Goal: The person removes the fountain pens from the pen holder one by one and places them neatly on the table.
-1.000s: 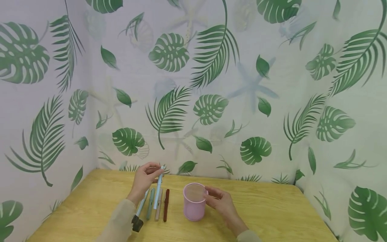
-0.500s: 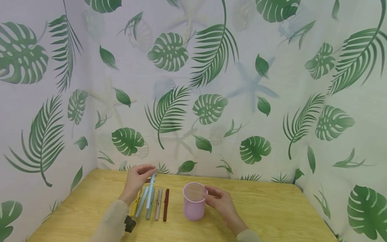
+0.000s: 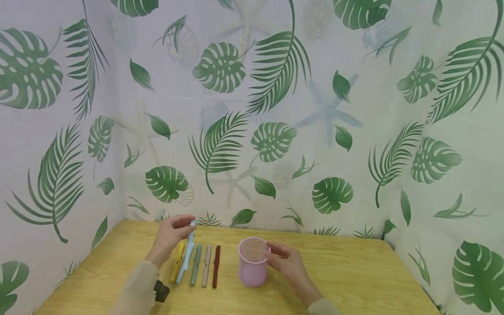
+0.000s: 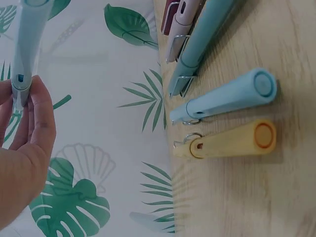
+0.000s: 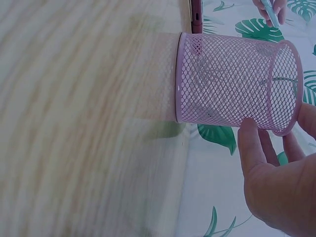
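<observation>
Pinching a light-blue pen (image 3: 190, 238) at its top, the left hand (image 3: 170, 236) is keeping it upright; the right hand (image 3: 289, 262) is lightly steadying the pink mesh cup (image 3: 252, 262) at 3 o'clock.

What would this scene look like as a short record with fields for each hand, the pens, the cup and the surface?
left hand: left hand pinches a light blue pen by its upper end, the pen raised above the row
right hand: right hand touches the side of the pink mesh cup near its rim
pens lying: yellow pen, blue pen, grey-green pen, beige pen, dark red pen, side by side
cup: upright, nothing seen inside
surface: wooden table
</observation>
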`<state>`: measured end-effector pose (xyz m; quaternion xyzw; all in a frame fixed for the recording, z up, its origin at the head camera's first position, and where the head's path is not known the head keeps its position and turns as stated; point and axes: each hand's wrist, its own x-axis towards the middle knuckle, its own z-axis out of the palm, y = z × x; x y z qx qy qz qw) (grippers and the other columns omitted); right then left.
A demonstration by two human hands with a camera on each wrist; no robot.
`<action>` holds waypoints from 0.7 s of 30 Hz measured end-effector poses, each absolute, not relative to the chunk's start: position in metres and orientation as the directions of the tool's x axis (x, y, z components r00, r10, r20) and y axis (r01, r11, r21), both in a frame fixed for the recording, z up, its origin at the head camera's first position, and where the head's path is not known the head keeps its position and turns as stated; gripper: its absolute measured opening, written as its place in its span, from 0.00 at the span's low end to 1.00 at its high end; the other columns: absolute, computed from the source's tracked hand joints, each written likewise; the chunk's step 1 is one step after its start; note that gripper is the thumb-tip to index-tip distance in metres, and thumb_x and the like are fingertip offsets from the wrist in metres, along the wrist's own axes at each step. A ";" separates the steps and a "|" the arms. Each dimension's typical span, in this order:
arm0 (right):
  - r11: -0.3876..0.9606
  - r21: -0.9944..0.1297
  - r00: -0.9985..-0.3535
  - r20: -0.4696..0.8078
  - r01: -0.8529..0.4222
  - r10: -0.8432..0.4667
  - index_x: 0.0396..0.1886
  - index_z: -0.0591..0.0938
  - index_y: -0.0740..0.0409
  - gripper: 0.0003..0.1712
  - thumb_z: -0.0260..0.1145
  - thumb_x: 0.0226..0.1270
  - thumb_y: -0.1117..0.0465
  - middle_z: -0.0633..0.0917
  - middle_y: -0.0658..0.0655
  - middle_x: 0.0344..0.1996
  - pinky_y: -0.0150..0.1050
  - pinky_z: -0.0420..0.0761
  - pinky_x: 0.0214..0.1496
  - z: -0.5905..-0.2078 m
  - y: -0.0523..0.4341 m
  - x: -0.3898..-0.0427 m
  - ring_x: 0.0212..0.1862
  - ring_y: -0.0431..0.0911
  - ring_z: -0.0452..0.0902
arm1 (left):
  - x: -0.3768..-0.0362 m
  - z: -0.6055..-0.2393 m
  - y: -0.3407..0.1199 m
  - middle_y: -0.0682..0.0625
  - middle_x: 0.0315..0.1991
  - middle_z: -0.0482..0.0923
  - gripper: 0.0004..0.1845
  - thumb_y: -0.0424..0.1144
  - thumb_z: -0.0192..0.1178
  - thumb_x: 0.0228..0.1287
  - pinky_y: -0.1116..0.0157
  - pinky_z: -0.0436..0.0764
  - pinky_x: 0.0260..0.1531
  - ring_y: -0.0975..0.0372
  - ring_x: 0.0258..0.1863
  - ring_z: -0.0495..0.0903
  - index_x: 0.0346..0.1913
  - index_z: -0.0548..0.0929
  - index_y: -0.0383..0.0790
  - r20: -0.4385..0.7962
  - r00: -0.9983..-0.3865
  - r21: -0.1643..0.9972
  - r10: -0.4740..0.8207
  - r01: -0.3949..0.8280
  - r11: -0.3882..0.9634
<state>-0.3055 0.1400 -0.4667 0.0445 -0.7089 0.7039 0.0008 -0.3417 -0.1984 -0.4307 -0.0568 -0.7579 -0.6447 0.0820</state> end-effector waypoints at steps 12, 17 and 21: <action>0.010 -0.998 -0.995 0.067 -0.068 -0.068 0.60 0.76 0.71 0.26 0.68 0.66 0.63 0.79 0.72 0.57 0.42 0.84 0.53 -0.465 0.141 -0.305 0.50 0.46 0.82 | -0.342 -0.438 -0.217 0.32 0.61 0.75 0.24 0.30 0.61 0.66 0.69 0.83 0.44 0.59 0.48 0.83 0.64 0.73 0.29 0.152 -0.988 0.979 -0.008 0.149 0.141; 0.011 -0.998 -0.995 0.064 -0.065 -0.070 0.60 0.76 0.72 0.26 0.68 0.66 0.63 0.79 0.73 0.57 0.42 0.83 0.53 -0.465 0.141 -0.304 0.50 0.46 0.82 | -0.341 -0.441 -0.223 0.34 0.61 0.75 0.24 0.30 0.61 0.66 0.68 0.83 0.45 0.62 0.47 0.83 0.64 0.74 0.31 0.146 -0.989 0.980 -0.009 0.144 0.140; 0.012 -0.998 -0.996 0.066 -0.067 -0.068 0.60 0.76 0.71 0.25 0.67 0.66 0.64 0.79 0.72 0.57 0.42 0.83 0.54 -0.464 0.141 -0.304 0.51 0.46 0.82 | -0.340 -0.442 -0.226 0.36 0.60 0.77 0.24 0.31 0.62 0.65 0.68 0.83 0.45 0.63 0.47 0.83 0.64 0.74 0.31 0.146 -0.989 0.979 -0.006 0.143 0.146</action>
